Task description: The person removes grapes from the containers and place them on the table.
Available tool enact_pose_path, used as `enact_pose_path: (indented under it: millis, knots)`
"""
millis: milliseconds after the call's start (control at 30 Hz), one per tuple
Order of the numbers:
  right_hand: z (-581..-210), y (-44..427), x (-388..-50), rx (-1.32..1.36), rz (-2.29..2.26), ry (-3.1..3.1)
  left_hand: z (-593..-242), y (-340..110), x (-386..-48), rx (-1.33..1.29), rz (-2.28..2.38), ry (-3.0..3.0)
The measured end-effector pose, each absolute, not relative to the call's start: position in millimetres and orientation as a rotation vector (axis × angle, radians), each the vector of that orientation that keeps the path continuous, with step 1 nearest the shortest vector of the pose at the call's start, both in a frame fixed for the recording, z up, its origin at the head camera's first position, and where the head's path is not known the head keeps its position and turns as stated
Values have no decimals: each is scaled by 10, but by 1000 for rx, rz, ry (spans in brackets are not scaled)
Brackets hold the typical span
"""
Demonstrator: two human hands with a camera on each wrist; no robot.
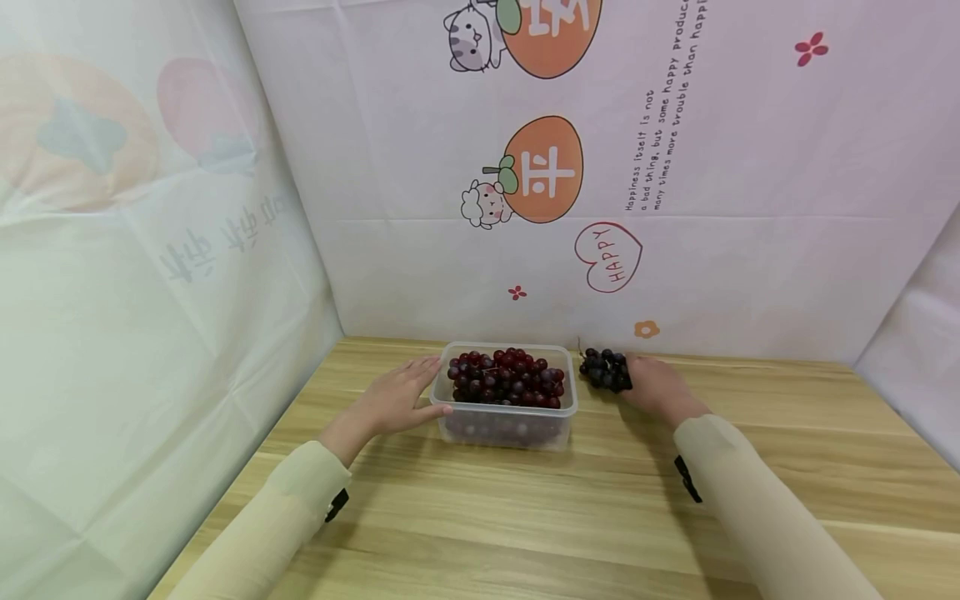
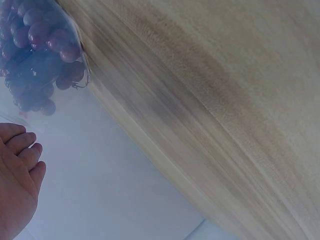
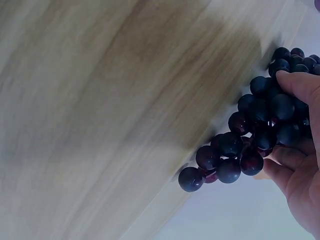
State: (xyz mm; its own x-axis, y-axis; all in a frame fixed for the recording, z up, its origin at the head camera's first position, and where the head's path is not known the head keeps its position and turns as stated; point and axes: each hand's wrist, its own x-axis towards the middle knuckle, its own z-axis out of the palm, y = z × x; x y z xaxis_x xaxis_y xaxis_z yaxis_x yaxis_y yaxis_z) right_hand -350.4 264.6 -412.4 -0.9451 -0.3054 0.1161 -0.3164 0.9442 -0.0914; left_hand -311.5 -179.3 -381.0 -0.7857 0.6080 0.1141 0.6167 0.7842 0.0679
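A clear plastic container [image 1: 507, 429] full of red grapes [image 1: 506, 379] stands on the wooden table near the back wall. My left hand [image 1: 401, 398] is at the container's left side, fingers extended along its rim. In the left wrist view that hand [image 2: 17, 175] shows at the lower left, below the grapes [image 2: 37, 47] seen through plastic. To the container's right, my right hand [image 1: 660, 385] grips a bunch of dark grapes [image 1: 603, 369]. The right wrist view has thumb and fingers of the right hand [image 3: 305, 150] around the bunch [image 3: 260, 117], which is low over or on the tabletop.
The wooden table [image 1: 480, 525] ends at a printed cloth wall [image 1: 420, 283] just behind the container. Another cloth wall [image 1: 165, 358] stands along the left edge, and a further white one [image 1: 911, 333] on the right.
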Motion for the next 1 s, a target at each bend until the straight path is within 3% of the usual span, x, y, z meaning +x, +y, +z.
enact_pose_path:
  millis: [600, 1000]
  knots:
    - [-3998, 2667, -3428, 525, 229, -2990, -3795, -1789, -3110, -991, -144, -2894]
    - [-3714, 2584, -3292, 530, 219, -2988, -3794, -1790, -3111, -996, -138, -2885]
